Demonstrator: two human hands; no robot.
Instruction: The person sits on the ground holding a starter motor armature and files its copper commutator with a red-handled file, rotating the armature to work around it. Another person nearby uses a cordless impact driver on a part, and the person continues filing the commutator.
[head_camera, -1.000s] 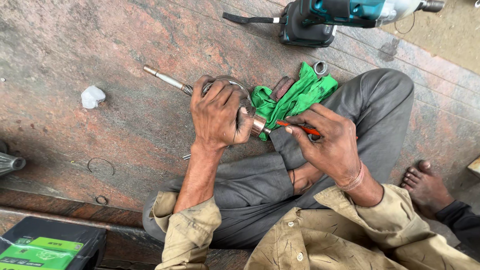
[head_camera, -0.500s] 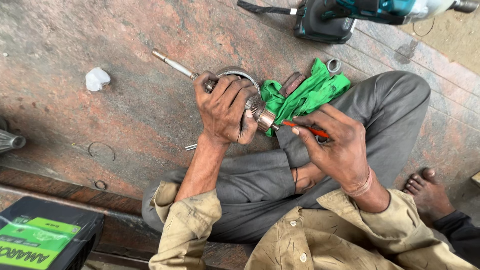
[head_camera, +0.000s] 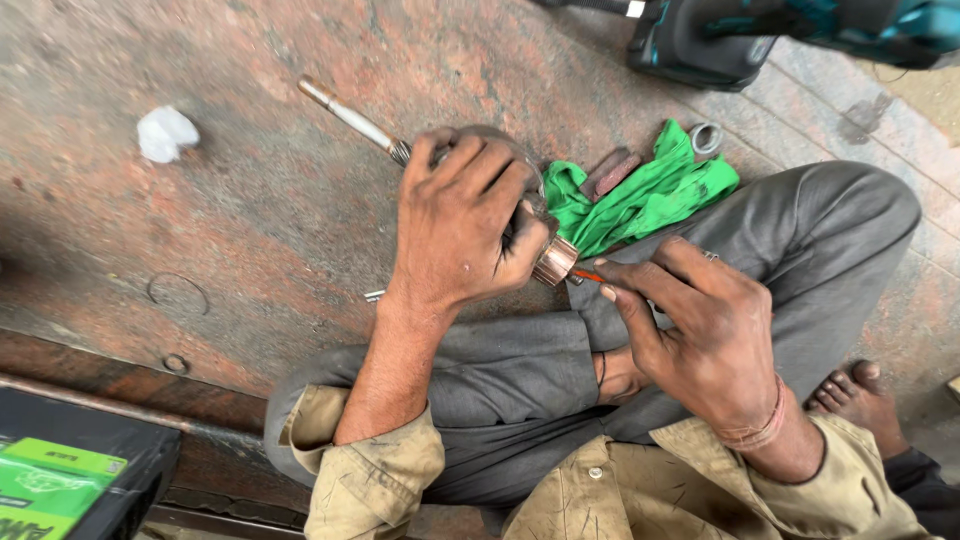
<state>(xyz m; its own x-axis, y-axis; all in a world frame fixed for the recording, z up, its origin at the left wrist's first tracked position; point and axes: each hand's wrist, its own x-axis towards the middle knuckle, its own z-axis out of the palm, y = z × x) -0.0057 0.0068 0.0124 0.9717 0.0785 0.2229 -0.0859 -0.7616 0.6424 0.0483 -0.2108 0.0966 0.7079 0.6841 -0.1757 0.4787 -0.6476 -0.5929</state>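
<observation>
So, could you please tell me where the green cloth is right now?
In the head view, the green cloth lies upper right of centre, draped over the person's grey trouser knee, just right of the left hand and below the power drill.

A black rectangular box (head_camera: 95, 470) sat at the bottom left corner, cut off by the frame edge, bearing a bright green rectangular label (head_camera: 50, 482) with printing on top.

Workshop floor: power drill (head_camera: 720, 40), grime

Bare floor (head_camera: 260, 210) left, green cloth (head_camera: 640, 200), perhaps washer (head_camera: 706, 138), right
</observation>
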